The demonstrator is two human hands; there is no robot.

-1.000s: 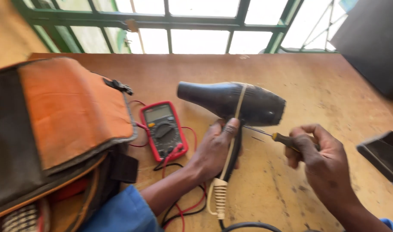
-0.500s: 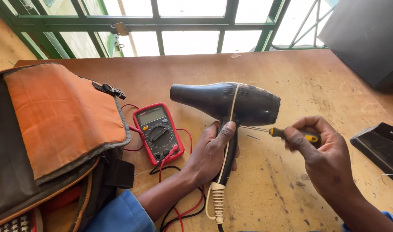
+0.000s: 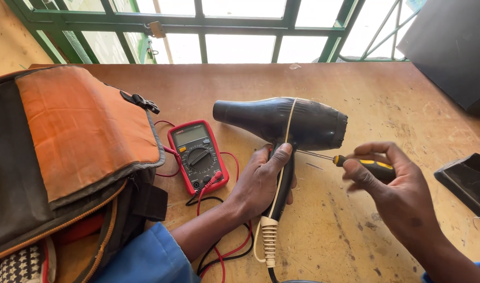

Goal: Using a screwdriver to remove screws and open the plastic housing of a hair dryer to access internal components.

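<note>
Your left hand (image 3: 261, 183) grips the rigid black hair dryer (image 3: 287, 123) by its handle. Your right hand (image 3: 395, 183) pinches a screwdriver (image 3: 355, 163); the dryer's smooth shell looks slippery.

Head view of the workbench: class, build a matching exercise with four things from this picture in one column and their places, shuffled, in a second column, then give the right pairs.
Things:
1. hair dryer
2. screwdriver
3. multimeter
4. orange and black bag

Places:
A. at the left edge of the wooden table, flap open
B. gripped by the handle in the left hand
C. lying flat between the bag and the dryer, red and black leads attached
D. held in the right hand, tip toward the dryer's handle

Pairs: 1-B, 2-D, 3-C, 4-A
</note>
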